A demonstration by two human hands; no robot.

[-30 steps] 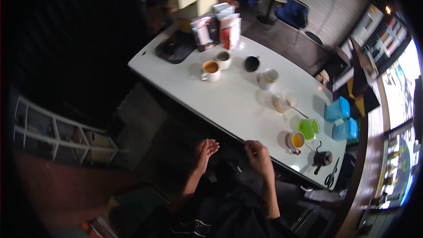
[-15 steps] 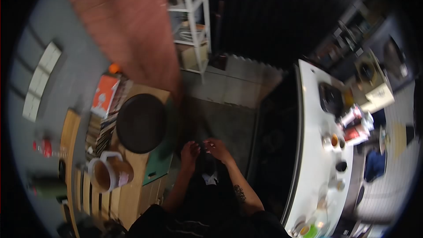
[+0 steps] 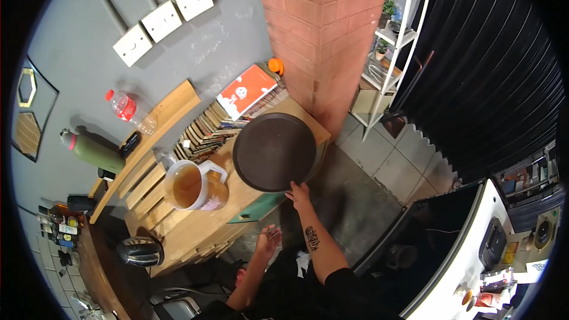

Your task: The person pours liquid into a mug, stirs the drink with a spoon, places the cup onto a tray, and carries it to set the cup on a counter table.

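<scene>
Tray (image 3: 274,148): round, dark, lying flat on the right part of the wooden surface (image 3: 243,197), its near rim meeting the right hand (image 3: 298,192).
Right-hand pose: reaching far and slightly left from the body, knuckles upward, at the near right rim of the tray; its fingers touch the edge, but whether they are clamped on it I cannot tell.
Right forearm (image 3: 317,240): stretched out on a slant, dark tattoo on its upper side, black sleeve (image 3: 344,290) above the elbow.
Left hand (image 3: 269,240): raised near the body, palm turned up, fingers a little apart and lightly curled, holding nothing, clear of the surface.
Left forearm (image 3: 252,278): bent, angled far and right.
Pitcher (image 3: 198,188): just left of the tray, brown liquid inside, handle on the tray side.
Books (image 3: 204,133): in a row on the far side, a red notebook (image 3: 246,90) on top.
Kettle (image 3: 140,251): black, at the near left.
</scene>
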